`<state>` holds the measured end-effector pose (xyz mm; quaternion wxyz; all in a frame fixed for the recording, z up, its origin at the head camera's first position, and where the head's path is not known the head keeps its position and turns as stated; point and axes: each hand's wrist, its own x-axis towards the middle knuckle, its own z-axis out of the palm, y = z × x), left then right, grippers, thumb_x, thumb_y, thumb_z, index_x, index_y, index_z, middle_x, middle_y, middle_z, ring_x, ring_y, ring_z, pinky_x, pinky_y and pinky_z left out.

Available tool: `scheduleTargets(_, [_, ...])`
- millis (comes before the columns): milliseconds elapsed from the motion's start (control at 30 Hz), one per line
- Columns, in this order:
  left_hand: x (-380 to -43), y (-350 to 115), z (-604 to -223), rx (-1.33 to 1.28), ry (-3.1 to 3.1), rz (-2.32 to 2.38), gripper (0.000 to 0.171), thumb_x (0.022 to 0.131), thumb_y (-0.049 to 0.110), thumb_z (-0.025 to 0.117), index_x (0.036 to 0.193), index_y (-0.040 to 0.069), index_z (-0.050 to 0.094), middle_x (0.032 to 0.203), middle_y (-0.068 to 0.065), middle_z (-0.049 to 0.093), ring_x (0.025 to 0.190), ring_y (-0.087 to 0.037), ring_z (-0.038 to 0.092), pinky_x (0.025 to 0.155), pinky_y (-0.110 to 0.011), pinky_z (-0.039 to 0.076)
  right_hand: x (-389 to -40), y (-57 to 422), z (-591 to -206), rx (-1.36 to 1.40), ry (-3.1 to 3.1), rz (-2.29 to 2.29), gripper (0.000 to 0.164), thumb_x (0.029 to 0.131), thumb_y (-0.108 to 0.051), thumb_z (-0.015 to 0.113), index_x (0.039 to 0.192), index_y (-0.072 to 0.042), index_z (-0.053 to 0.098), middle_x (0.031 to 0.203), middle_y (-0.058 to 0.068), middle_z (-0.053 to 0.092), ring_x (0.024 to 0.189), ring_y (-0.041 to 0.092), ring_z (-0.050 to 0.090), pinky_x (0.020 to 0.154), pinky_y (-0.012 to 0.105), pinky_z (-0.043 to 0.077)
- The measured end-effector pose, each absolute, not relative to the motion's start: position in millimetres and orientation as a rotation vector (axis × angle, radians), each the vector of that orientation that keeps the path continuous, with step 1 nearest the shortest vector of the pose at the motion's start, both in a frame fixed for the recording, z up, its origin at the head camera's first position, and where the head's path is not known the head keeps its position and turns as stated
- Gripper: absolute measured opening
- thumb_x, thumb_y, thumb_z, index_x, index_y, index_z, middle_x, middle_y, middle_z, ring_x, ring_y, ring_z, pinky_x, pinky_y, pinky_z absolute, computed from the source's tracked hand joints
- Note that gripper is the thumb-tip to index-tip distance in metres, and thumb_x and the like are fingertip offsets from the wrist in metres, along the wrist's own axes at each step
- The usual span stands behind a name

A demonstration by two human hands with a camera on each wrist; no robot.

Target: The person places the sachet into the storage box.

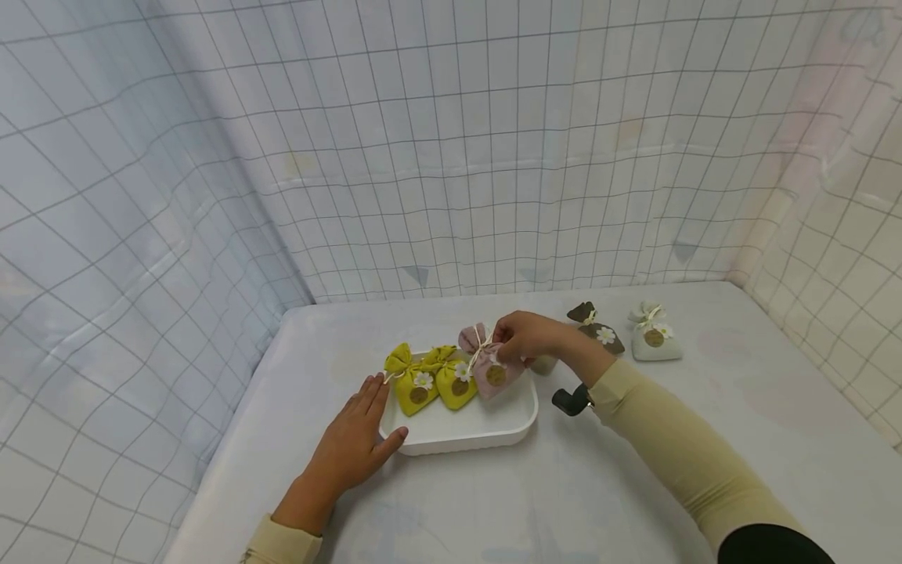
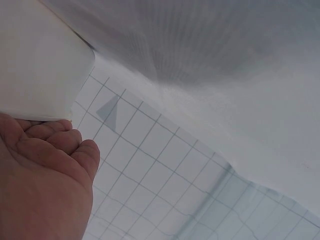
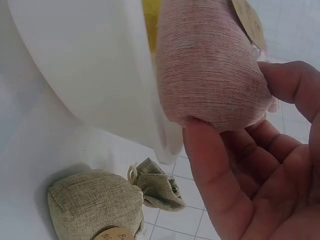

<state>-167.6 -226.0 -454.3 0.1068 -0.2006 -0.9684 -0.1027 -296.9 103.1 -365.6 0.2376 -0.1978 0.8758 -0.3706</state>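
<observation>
My right hand [image 1: 524, 335] pinches a pink drawstring sachet [image 1: 496, 374] with a daisy and a round brown tag. It hangs over the right end of a white tray [image 1: 458, 440]. In the right wrist view the thumb and fingers hold the pink sachet [image 3: 210, 70] from its sides, right by the tray wall [image 3: 95, 65]. Two yellow-green sachets [image 1: 416, 388] lie side by side in the tray. My left hand [image 1: 352, 439] rests along the tray's left edge, fingers straight and thumb spread at the front corner. In the left wrist view its fingertips touch the tray [image 2: 40, 60].
A greenish-beige sachet [image 3: 100, 200] lies beside the tray, mostly hidden behind my right hand in the head view. Farther right are a dark brown sachet [image 1: 599, 335] and a pale one [image 1: 655, 341]. Grid-patterned curtains [image 1: 493, 157] enclose the white table [image 1: 451, 517].
</observation>
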Motion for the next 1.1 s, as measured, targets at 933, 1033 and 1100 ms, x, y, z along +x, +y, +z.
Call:
scheduleTargets(933, [-167, -225, -452, -0.575, -2.869, -0.294, 0.084, 0.096, 0.053, 0.056, 0.153, -0.003, 0.031, 0.160, -0.017, 0.027, 0.149, -0.032, 0.021, 0.116, -0.050, 0.027, -295, 87, -377, -0.718, 2.663, -0.676, 0.012, 0.083, -0.005, 0.072, 0.091, -0.008, 0.063, 0.085, 0.004, 0.060, 0.080, 0.019, 0.053, 0.069, 0.030, 0.047])
scheduleTargets(1033, [-166, -225, -451, -0.574, -2.872, -0.301, 0.084, 0.096, 0.053, 0.056, 0.153, -0.004, 0.031, 0.160, -0.017, 0.027, 0.148, -0.032, 0.021, 0.116, -0.051, 0.027, -295, 88, -378, -0.697, 2.668, -0.682, 0.012, 0.085, -0.006, 0.073, 0.093, -0.008, 0.064, 0.086, 0.003, 0.061, 0.082, 0.019, 0.055, 0.072, 0.031, 0.049])
scheduleTargets(1100, [-166, -225, -451, -0.573, -2.874, -0.308, 0.083, 0.096, 0.052, 0.056, 0.153, -0.004, 0.031, 0.160, -0.017, 0.026, 0.148, -0.032, 0.022, 0.116, -0.051, 0.027, -295, 89, -378, -0.676, 2.665, -0.692, 0.014, 0.085, -0.009, 0.074, 0.095, -0.009, 0.064, 0.088, 0.003, 0.062, 0.083, 0.019, 0.056, 0.073, 0.032, 0.050])
